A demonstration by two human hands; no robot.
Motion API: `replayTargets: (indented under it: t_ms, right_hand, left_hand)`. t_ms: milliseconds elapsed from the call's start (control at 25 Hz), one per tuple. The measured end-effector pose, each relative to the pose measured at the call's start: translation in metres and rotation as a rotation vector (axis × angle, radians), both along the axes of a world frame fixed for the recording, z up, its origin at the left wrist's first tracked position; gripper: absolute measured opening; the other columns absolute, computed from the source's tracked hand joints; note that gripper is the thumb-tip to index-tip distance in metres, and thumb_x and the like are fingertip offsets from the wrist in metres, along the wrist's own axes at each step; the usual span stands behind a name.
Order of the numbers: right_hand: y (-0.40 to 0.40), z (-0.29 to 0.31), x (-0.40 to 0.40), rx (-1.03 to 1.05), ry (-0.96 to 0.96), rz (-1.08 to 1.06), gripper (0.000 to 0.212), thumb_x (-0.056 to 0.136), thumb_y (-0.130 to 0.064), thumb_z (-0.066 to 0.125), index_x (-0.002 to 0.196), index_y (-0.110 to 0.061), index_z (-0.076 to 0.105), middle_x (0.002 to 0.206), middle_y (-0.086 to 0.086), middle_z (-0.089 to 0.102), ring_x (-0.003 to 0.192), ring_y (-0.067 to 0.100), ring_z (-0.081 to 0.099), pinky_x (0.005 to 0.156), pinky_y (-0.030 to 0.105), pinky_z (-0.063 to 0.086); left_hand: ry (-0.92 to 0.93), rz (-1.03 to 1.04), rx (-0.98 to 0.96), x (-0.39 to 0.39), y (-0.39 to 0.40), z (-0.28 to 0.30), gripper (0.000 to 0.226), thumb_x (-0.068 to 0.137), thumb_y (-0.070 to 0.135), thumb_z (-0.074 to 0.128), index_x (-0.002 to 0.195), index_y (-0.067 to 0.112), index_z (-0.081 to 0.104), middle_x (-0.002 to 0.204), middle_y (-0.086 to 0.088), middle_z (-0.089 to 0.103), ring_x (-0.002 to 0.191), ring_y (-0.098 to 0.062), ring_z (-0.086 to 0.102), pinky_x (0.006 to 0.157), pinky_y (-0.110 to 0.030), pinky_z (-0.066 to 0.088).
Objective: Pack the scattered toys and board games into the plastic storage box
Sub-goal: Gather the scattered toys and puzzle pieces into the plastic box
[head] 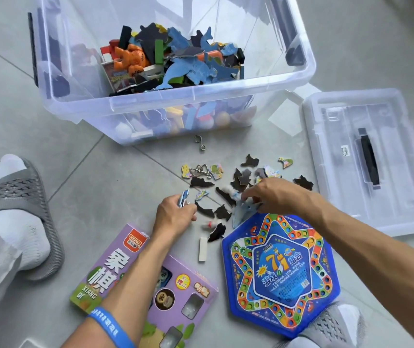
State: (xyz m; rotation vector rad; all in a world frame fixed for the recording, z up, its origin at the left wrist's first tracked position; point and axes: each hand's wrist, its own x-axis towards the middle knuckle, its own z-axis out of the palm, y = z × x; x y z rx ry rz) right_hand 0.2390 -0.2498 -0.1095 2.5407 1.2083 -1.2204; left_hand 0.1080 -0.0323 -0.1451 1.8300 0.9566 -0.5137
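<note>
on the floor before a half-full box (226,92), the left hand (173,212) pinches a few puzzle pieces (184,197) while the right hand (273,194) curls over the scattered pile (222,197). thin, light and stiff, the pieces look best gathered by their edges in small stacks.

Head view, looking down, close

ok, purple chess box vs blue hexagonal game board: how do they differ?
The purple chess box is rectangular with clear windows; the blue hexagonal game board is flat, with a star track printed on it. The left forearm crosses over the box; the board lies uncovered except its far edge, near the right hand. Both lie on the floor, unpacked.
</note>
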Motion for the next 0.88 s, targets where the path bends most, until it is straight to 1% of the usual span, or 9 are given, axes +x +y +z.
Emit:
replayTargets:
  t_ms: [120,240,320,480,640,720,800,840,880]
  right_hand:
    - [-0.006,-0.013,-0.005,0.052,-0.074,0.011,0.061,0.084,-0.016,0.069,0.14,-0.03,0.048,0.115,0.002,0.07,0.098,0.023,0.065,0.078,0.037,0.053]
    - [-0.007,-0.02,-0.005,0.13,-0.132,-0.055,0.054,0.085,-0.01,0.063,0.135,-0.027,0.054,0.117,0.002,0.069,0.101,0.024,0.065,0.079,0.036,0.052]
    - [-0.004,-0.026,-0.012,0.153,-0.168,-0.037,0.049,0.085,-0.008,0.061,0.131,-0.022,0.054,0.118,0.003,0.065,0.103,0.024,0.06,0.08,0.037,0.052]
    - [-0.002,-0.026,-0.019,0.19,-0.28,0.062,0.043,0.087,0.002,0.056,0.126,-0.016,0.05,0.117,0.002,0.047,0.093,0.018,0.045,0.066,0.026,0.043]
    - [-0.006,-0.028,-0.021,0.219,-0.3,0.038,0.042,0.089,0.002,0.052,0.126,-0.018,0.049,0.111,0.0,0.054,0.089,0.018,0.045,0.07,0.03,0.045]
    - [-0.009,-0.027,-0.024,0.225,-0.308,-0.033,0.035,0.088,-0.003,0.058,0.118,-0.021,0.056,0.104,-0.003,0.06,0.089,0.018,0.047,0.073,0.032,0.046]
    - [-0.006,-0.018,-0.027,0.226,-0.315,-0.126,0.017,0.085,-0.02,0.069,0.101,-0.022,0.066,0.095,-0.005,0.063,0.091,0.019,0.048,0.074,0.031,0.042]
    - [-0.001,-0.006,-0.028,0.25,-0.267,-0.236,0.013,0.083,-0.027,0.073,0.094,-0.022,0.069,0.091,-0.005,0.064,0.091,0.02,0.051,0.072,0.031,0.041]
    - [0.006,0.011,-0.027,0.289,-0.133,-0.408,0.014,0.081,-0.03,0.075,0.09,-0.02,0.07,0.087,-0.002,0.066,0.088,0.022,0.056,0.07,0.031,0.043]
  left_hand:
    - [0.001,0.063,-0.127,0.004,-0.005,0.003,0.016,0.073,0.014,0.057,0.058,0.018,0.051,0.063,-0.001,0.072,0.057,-0.015,0.046,0.06,-0.029,0.041]
    - [-0.037,0.11,-0.221,0.005,-0.007,0.001,0.009,0.064,0.016,0.056,0.064,0.018,0.047,0.059,-0.005,0.07,0.059,-0.017,0.046,0.062,-0.03,0.039]
    - [-0.062,0.192,-0.259,0.005,-0.007,0.001,0.016,0.061,0.016,0.053,0.076,0.018,0.052,0.053,-0.006,0.065,0.056,-0.019,0.049,0.057,-0.028,0.038]
    - [-0.047,0.412,-0.499,0.008,-0.007,0.003,0.021,0.079,0.001,0.046,0.085,0.014,0.061,0.049,-0.005,0.052,0.048,-0.019,0.047,0.046,-0.021,0.033]
    - [-0.014,0.545,-0.704,0.011,-0.009,0.01,0.016,0.085,0.005,0.048,0.089,0.014,0.06,0.057,-0.005,0.054,0.046,-0.017,0.051,0.045,-0.019,0.041]
    - [-0.007,0.569,-0.762,0.01,-0.009,0.015,0.013,0.086,0.008,0.051,0.091,0.014,0.061,0.064,-0.007,0.058,0.049,-0.018,0.053,0.046,-0.021,0.044]
    - [0.005,0.615,-0.789,0.007,-0.008,0.026,0.013,0.087,0.012,0.053,0.096,0.014,0.063,0.071,-0.009,0.062,0.056,-0.019,0.057,0.047,-0.023,0.048]
    - [0.02,0.662,-0.804,0.006,-0.009,0.034,0.013,0.089,0.013,0.052,0.096,0.012,0.063,0.073,-0.009,0.062,0.059,-0.019,0.058,0.049,-0.024,0.048]
    - [0.029,0.708,-0.836,0.005,-0.009,0.045,0.012,0.09,0.014,0.051,0.094,0.011,0.063,0.073,-0.009,0.062,0.061,-0.019,0.058,0.05,-0.024,0.048]
